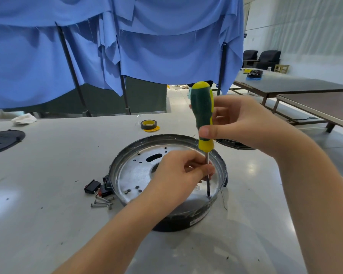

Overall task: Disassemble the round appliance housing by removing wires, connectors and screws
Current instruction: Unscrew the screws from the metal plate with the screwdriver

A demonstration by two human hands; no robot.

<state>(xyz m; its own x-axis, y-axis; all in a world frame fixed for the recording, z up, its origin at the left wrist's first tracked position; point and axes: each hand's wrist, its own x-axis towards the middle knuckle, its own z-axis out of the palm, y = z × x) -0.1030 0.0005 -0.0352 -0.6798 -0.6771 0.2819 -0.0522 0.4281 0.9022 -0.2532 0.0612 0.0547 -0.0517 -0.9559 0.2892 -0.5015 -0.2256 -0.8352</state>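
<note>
The round appliance housing lies open side up on the grey table, a black shell around a silver metal plate with holes. A green and yellow screwdriver stands upright, its tip down at the plate's right inner edge. My right hand grips the handle, thumb across its lower part. Inside the housing my left hand pinches the metal shaft just above the tip. Several loose screws and a black switch part lie on the table left of the housing.
A roll of black tape on a yellow disc sits behind the housing. A black round cover lies at the far left, a white rag behind it. Blue cloth hangs at the back; dark tables stand at the right.
</note>
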